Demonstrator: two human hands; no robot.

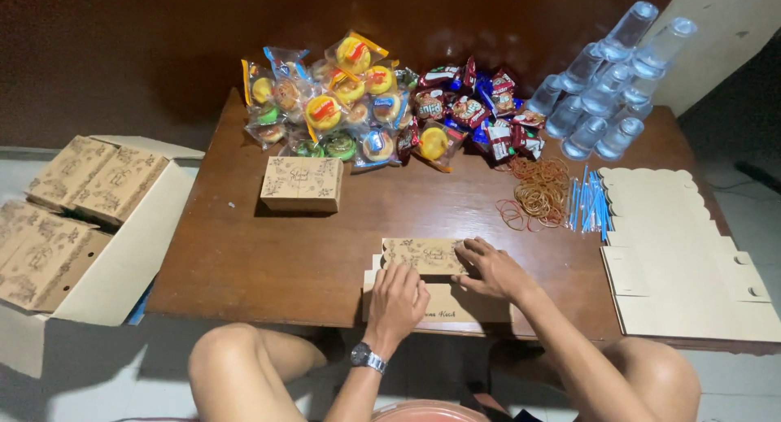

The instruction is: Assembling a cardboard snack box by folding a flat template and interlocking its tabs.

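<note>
Two hands press one flat box; one closed box nearby.

Both hands press on a flat cardboard box blank at the near edge of the desk: left hand near, right hand beside it. A folded box sits farther left; wrapped snacks and plastic cups lie far
</note>
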